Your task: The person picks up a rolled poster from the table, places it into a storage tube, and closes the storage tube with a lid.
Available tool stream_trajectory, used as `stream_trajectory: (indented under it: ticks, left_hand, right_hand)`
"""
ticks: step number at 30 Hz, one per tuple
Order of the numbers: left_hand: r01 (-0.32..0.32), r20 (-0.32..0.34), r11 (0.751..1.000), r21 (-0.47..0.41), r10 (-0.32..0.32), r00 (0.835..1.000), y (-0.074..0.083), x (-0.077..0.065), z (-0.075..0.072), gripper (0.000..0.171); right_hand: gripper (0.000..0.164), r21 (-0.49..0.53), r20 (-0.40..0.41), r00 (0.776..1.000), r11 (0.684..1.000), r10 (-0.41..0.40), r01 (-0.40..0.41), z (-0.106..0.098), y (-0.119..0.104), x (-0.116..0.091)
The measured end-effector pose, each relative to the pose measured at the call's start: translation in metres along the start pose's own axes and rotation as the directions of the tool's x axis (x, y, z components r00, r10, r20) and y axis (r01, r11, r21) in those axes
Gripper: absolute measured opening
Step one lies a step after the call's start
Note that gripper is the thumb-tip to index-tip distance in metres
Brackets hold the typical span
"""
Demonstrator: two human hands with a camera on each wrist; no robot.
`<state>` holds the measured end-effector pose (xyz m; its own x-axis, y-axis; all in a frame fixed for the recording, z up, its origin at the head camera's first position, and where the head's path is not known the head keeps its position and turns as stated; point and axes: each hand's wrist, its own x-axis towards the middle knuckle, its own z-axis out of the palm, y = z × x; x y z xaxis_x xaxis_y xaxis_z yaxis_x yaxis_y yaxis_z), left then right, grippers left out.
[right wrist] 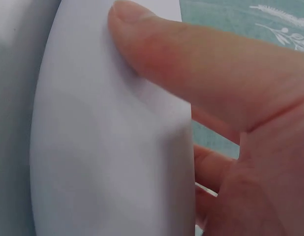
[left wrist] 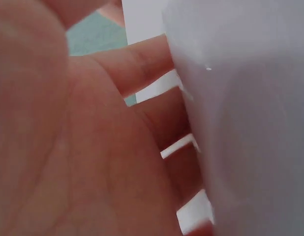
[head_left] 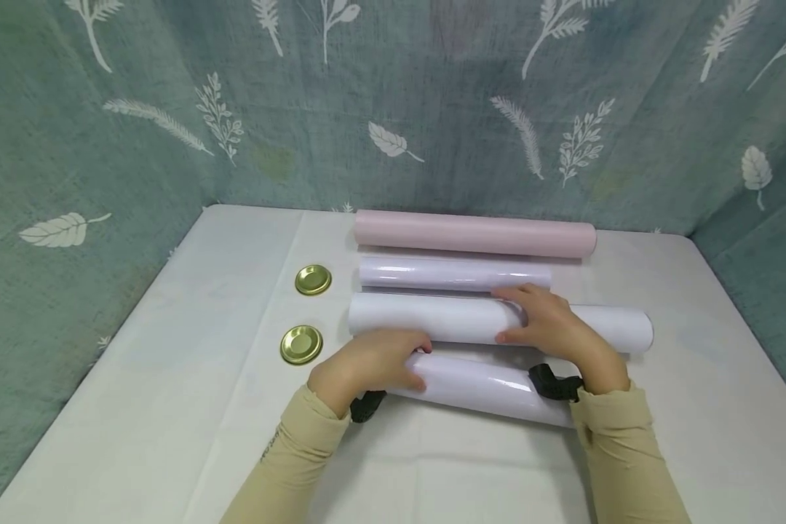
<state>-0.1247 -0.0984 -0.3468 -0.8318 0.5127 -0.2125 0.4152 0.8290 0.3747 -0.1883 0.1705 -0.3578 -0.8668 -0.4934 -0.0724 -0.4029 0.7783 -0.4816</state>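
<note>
My left hand (head_left: pixel 380 360) lies over the left end of the nearest roll, a glossy white one (head_left: pixel 491 389), with the thumb on its near side. In the left wrist view, its fingers (left wrist: pixel 167 118) curve behind the glossy surface (left wrist: pixel 260 147). My right hand (head_left: pixel 553 324) grips a longer matte white roll (head_left: pixel 445 318), just beyond. The right thumb (right wrist: pixel 157 54) presses that white roll (right wrist: pixel 103 147) in the right wrist view, other fingers going round the far side. The glossy roll slants slightly, its right end hidden behind the right wrist.
Behind lie a shorter glossy white roll (head_left: pixel 445 274) and, at the back by the curtain (head_left: pixel 445 145), a pink roll (head_left: pixel 474 234). Two round gold lids (head_left: pixel 313 279) sit left of the rolls on the white-covered table (head_left: pixel 236 291). Dark straps (head_left: pixel 553 383) circle both wrists.
</note>
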Motion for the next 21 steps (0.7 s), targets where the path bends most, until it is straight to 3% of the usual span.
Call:
stream_trajectory:
  ticks: [6, 11, 21]
  left_hand:
    - [0.083, -0.011, 0.996, 0.017, -0.083, 0.996, -0.006, -0.005, -0.002, 0.048]
    - [0.155, 0.014, 0.987, -0.03, -0.154, 0.988, -0.019, -0.008, -0.007, 0.047]
    - [0.155, 0.052, 0.966, -0.204, -0.148, 0.988, -0.057, -0.02, -0.027, 0.042]
  right_hand:
    - [0.068, 0.005, -0.002, 1.0, 1.0, 0.005, -0.005, 0.0, 0.005, -0.002]
    - [0.068, 0.016, 0.007, 1.0, 1.0, 0.019, -0.019, -0.005, 0.012, -0.005]
    - [0.067, 0.027, 0.008, 1.0, 1.0, 0.008, -0.008, -0.008, 0.016, -0.004]
